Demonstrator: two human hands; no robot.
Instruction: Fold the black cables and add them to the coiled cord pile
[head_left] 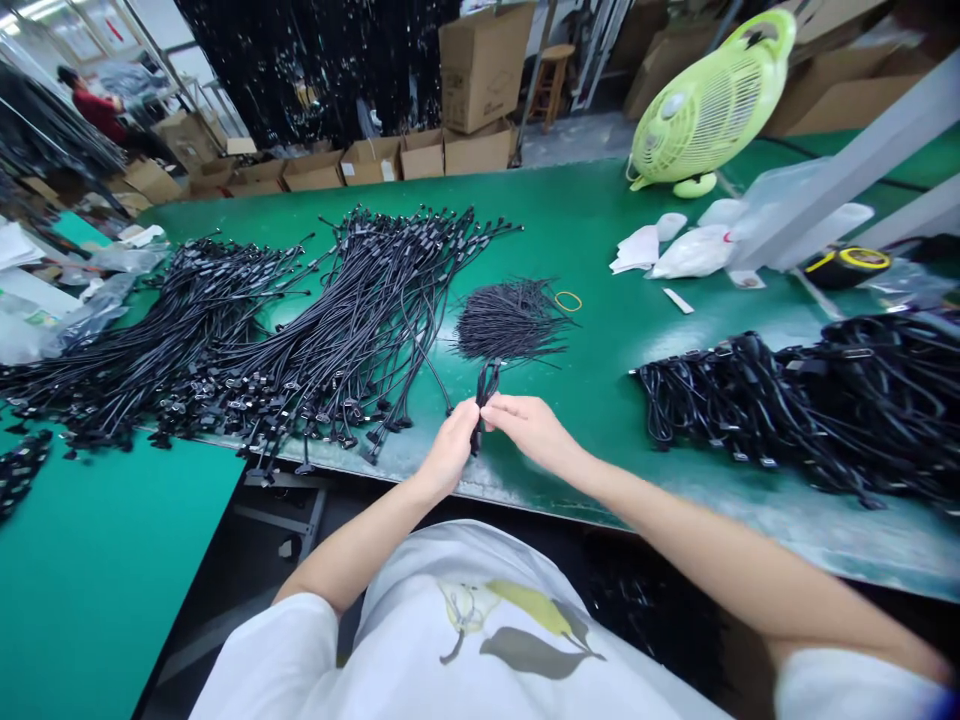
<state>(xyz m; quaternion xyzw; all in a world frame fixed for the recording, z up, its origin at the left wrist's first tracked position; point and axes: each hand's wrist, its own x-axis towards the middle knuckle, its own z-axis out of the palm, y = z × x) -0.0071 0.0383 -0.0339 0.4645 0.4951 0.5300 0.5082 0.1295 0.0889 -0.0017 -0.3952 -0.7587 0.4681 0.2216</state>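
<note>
Close to the green table's front edge, a folded black cable is held upright between my two hands. My left hand is closed round its middle. The fingers of my right hand pinch together against the same cable; whether they also grip a thin tie there is too small to tell. Just beyond lies a pile of short black twist ties. Long loose black cables spread across the table to the left, and a heap of folded, bundled cables lies to the right.
A yellow rubber band lies beside the ties. Toward the back right are a green fan, plastic bags, a tape measure and a slanting grey post. Cardboard boxes line the far edge. A person sits far left.
</note>
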